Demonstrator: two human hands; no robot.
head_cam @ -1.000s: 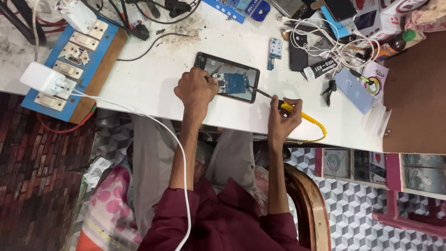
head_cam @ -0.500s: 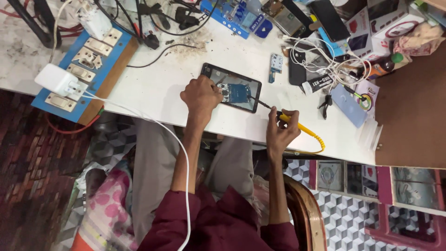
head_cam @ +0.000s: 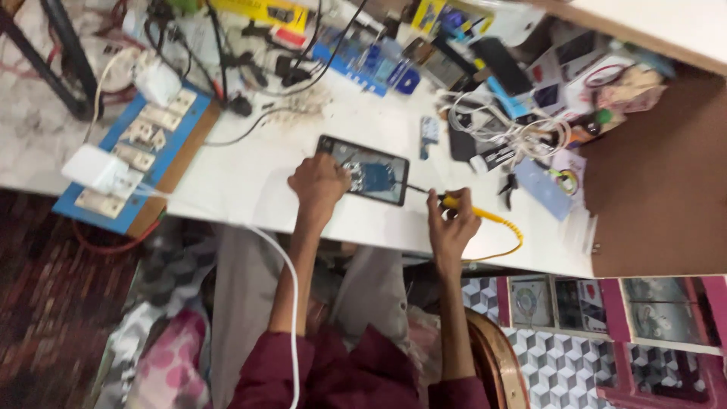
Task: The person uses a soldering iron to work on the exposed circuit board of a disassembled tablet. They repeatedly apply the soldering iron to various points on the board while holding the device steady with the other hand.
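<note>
Opened phone (head_cam: 372, 176) between hands, on white table (head_cam: 250, 178)

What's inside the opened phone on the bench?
The opened phone shows a blue part and pale circuitry, too blurred to identify. The left hand covers its left end; the right hand holds a yellow-handled tool at its right edge.

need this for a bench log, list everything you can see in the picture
opened device: one, dark frame with blue inside, flat on the table middle
yellow-handled tool: one, tip toward the device's right edge
yellow cord: one, curling from the tool toward the table's near edge
switch board: one, blue with pale switches, table's left end
white adapter: one, on the board, white cable hanging down
white table: one
clutter of cables and small parts: many, mixed colours, far right; too blurred to count
left hand: on the device
right hand: gripping the tool
</note>
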